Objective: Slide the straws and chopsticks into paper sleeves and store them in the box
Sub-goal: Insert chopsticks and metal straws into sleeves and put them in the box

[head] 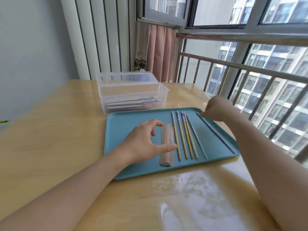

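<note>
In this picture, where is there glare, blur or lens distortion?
Head view: window glare makes white patches on the table near the camera; the railing and window frames bend from the wide-angle lens; the paper sleeves under the left hand look slightly blurred.

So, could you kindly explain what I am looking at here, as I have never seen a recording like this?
There is no machine: a person wears a camera on the head, looking down at their own bare hands. On a yellow table sits a teal tray. The left hand rests on a stack of brown paper sleeves, thumb and fingers spread over it. Beside it lie four bamboo chopsticks and two grey straws. The right hand pinches the far end of the outer straw in a fingertip grip. Behind the tray, a clear box already holds some sleeved pieces.
</note>
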